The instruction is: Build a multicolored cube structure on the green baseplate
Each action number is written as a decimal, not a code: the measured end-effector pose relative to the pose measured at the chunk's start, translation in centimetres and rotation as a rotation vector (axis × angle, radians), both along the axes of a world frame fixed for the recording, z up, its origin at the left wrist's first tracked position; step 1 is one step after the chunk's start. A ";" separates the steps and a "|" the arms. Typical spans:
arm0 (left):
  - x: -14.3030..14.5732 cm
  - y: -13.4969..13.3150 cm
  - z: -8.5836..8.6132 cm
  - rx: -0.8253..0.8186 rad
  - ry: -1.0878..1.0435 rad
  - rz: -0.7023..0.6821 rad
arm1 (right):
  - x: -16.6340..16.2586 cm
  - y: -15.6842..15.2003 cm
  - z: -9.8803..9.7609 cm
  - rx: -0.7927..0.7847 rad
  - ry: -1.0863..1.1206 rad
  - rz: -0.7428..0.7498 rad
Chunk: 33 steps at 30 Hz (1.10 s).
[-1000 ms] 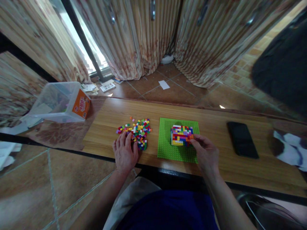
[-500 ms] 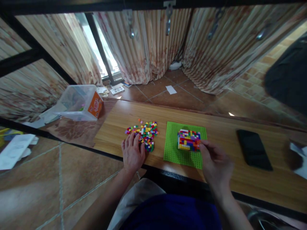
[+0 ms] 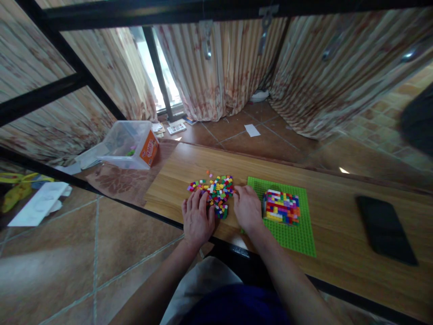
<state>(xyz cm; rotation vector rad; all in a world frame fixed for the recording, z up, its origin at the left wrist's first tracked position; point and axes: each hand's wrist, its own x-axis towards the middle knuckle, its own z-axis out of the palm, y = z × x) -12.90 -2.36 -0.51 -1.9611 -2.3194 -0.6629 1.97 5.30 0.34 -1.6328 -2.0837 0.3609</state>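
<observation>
A loose pile of small colourful toy bricks (image 3: 219, 189) lies on the wooden table. My left hand (image 3: 198, 219) rests at the pile's near left edge, its fingers spread over the bricks and nothing held. At the right edge of the pile is my right hand (image 3: 248, 208), palm down with bent fingers; its fingertips reach the outermost bricks, and no brick shows in its grasp. Just right of that hand, a multicoloured block built of bricks (image 3: 282, 206) sits on a green baseplate (image 3: 294, 241). The right hand and forearm cover the plate's left part.
The long wooden table (image 3: 331, 212) carries a black phone (image 3: 385, 229) on the right. A clear plastic bin (image 3: 126, 146) with an orange label stands beyond its left end. Black metal bars (image 3: 162, 16) and curtains (image 3: 233, 67) are ahead.
My right hand has moved left from the block's right side to the brick pile. My left hand stays by the pile. The whole view has shifted, with table things appearing further right.
</observation>
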 end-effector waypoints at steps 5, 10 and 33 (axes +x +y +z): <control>-0.1 0.0 -0.2 0.013 0.000 0.000 | 0.0 0.2 -0.5 -0.012 -0.049 0.027; -0.1 0.1 -0.2 0.015 0.007 0.000 | 0.5 -1.7 0.2 0.026 0.158 0.023; -0.2 0.3 0.0 0.042 -0.011 -0.029 | 4.7 -7.8 0.7 -0.009 0.292 -0.020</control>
